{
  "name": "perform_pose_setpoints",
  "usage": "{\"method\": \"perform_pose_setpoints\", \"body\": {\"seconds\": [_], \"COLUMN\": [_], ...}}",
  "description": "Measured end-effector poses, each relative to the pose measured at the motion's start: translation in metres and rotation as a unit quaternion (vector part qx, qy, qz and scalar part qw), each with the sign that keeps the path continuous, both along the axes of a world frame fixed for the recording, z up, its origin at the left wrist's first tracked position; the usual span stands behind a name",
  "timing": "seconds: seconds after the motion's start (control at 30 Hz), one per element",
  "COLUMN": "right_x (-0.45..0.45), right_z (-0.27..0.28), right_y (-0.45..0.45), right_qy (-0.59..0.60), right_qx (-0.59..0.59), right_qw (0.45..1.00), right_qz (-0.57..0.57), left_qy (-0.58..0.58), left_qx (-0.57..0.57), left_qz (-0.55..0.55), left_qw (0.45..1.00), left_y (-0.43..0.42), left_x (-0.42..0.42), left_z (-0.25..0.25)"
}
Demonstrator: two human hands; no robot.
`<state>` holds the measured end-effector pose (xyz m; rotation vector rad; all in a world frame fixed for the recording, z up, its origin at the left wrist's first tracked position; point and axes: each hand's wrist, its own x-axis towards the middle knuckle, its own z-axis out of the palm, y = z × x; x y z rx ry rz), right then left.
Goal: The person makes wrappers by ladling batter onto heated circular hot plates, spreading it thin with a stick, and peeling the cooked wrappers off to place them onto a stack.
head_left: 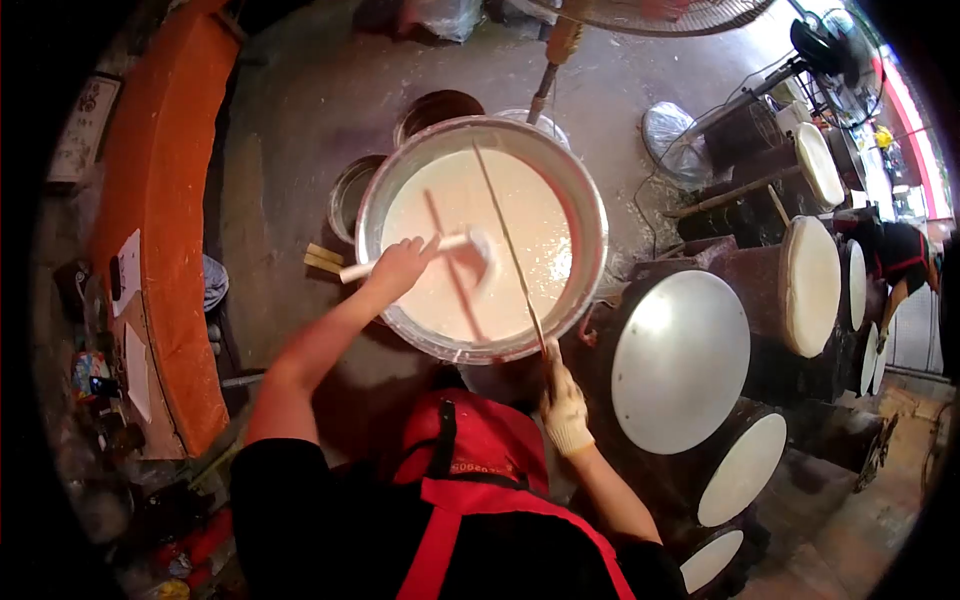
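Observation:
A large metal pot [597, 235] full of pale, creamy batter [525, 215] stands in front of me. My left hand [405, 265], bare, is wrapped round the pale handle of a ladle [362, 271] over the left part of the batter. The ladle's rounded white end is blurred and sits at the batter's surface. In a knitted work glove, my right hand [563, 405] grips the near end of a long thin stick [507, 226]. This stick slants across the pot from the near rim to the far side. A reddish streak, apparently its shadow, lies on the batter.
To the right stand round griddles, including a shiny metal disc [682, 362] and pale round tops [811, 287]. An orange-covered counter [160, 220] runs along the left. A fan [660, 14] stands beyond the pot. Another person [895, 250] bends at far right.

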<state>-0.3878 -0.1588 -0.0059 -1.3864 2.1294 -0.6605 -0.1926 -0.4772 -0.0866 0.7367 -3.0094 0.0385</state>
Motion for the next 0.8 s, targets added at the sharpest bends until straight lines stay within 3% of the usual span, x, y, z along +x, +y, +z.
{"method": "perform_pose_setpoints", "body": {"seconds": [0.07, 0.1, 0.13, 0.17, 0.2, 0.23, 0.3, 0.33, 0.43, 0.53, 0.63, 0.73, 0.8], "right_x": [0.012, 0.018, 0.023, 0.028, 0.033, 0.042, 0.061, 0.069, 0.085, 0.093, 0.099, 0.099, 0.093], "right_z": [-0.035, -0.044, -0.054, -0.080, -0.102, -0.097, -0.083, -0.052, -0.009, 0.015, 0.025, 0.016, 0.027], "right_y": [-0.049, -0.072, -0.088, -0.092, -0.088, -0.076, -0.036, -0.020, 0.027, 0.043, 0.044, 0.038, 0.027], "right_qy": [0.098, 0.077, 0.057, 0.090, 0.075, 0.079, 0.073, 0.046, -0.001, -0.001, 0.030, 0.069, 0.100], "right_qx": [-0.095, -0.002, 0.091, 0.138, 0.181, 0.156, 0.066, 0.094, 0.088, 0.060, 0.039, -0.086, -0.151], "right_qw": [0.991, 0.997, 0.994, 0.986, 0.980, 0.984, 0.994, 0.993, 0.992, 0.993, 0.993, 0.987, 0.977], "right_qz": [0.002, -0.015, -0.033, -0.022, -0.020, -0.025, -0.049, -0.060, -0.090, -0.100, -0.109, -0.117, -0.116], "left_qy": [0.082, 0.120, 0.171, 0.257, 0.250, 0.285, 0.289, 0.309, 0.259, 0.307, 0.380, 0.428, 0.445], "left_qx": [0.117, 0.174, 0.428, 0.657, 0.727, 0.832, 0.845, 0.848, 0.857, 0.899, 0.888, 0.876, 0.856], "left_qz": [0.245, 0.361, 0.383, 0.459, 0.547, 0.474, 0.448, 0.428, 0.391, 0.269, 0.254, 0.185, 0.143], "left_qw": [0.959, 0.908, 0.801, 0.540, 0.331, -0.048, -0.044, -0.046, -0.214, -0.159, 0.042, 0.121, 0.221], "left_y": [0.020, 0.032, 0.037, 0.041, 0.045, 0.043, 0.060, 0.072, 0.081, 0.081, 0.076, 0.075, 0.072], "left_x": [-0.012, -0.020, -0.038, -0.055, -0.073, -0.074, -0.083, -0.084, -0.100, -0.100, -0.099, -0.088, -0.078], "left_z": [-0.041, -0.076, -0.090, -0.104, -0.117, -0.045, -0.035, -0.027, 0.031, 0.088, 0.177, 0.260, 0.316]}}
